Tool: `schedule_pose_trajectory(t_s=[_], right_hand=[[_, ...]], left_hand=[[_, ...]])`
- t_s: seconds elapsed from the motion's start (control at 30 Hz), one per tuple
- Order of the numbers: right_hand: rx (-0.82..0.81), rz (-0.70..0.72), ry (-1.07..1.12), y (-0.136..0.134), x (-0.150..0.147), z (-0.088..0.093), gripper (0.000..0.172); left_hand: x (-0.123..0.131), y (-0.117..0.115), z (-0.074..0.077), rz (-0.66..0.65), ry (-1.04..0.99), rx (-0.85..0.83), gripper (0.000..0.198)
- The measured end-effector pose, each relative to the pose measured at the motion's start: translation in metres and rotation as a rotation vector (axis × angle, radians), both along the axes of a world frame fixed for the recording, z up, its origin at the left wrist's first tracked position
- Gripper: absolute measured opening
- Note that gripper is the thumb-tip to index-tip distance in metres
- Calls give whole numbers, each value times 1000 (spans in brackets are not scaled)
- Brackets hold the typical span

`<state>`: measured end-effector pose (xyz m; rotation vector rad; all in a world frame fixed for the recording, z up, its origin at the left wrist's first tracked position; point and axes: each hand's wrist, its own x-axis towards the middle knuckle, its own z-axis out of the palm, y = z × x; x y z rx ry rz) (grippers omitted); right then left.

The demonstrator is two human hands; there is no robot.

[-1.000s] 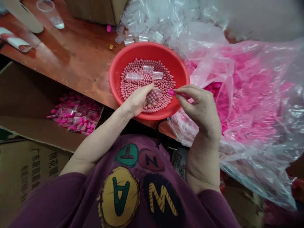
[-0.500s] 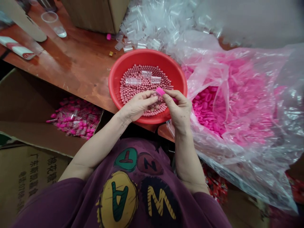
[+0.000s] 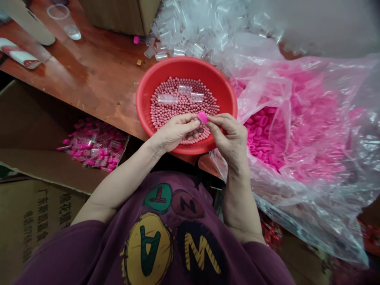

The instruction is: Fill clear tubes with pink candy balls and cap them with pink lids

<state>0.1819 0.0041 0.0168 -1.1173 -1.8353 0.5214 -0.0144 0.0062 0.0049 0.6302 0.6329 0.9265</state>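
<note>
Over the near side of a red basin [image 3: 142, 87] my two hands meet. My left hand [image 3: 173, 133] is closed around a small clear tube, mostly hidden by its fingers. On the tube's end sits a bright pink cap [image 3: 202, 117]. The thumb and fingertips of my right hand [image 3: 231, 136] pinch together at the cap's right edge. Beneath them the basin holds a layer of pink beads [image 3: 169, 114]. Several clear tubes [image 3: 168, 98] lie on the beads.
A plastic bag [image 3: 317, 138] of pink caps [image 3: 263, 134] spreads at right. Clear tubes [image 3: 192, 23] pile up behind the basin. An open carton [image 3: 35, 154] below left holds capped tubes [image 3: 95, 146]. A cardboard box [image 3: 118, 16] and plastic cup [image 3: 65, 21] stand farther back.
My right hand has shifted slightly right, and its fingers now sit at the cap's edge. The cap has turned a little on the tube. My left hand stays nearly in place.
</note>
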Motion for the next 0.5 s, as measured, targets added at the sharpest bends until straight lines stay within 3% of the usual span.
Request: schedule_pose_trajectory(t_s=[0.2, 0.33, 0.5], right_hand=[[-26, 123, -112, 0, 10, 9, 16], [-104, 210, -131, -2, 14, 14, 26], [-198, 33, 35, 0, 6, 0, 39]], left_hand=[[-1, -2, -2, 5, 87, 18, 26], [0, -1, 0, 58, 133, 84, 26], [3, 0, -1, 106, 222, 199, 24]])
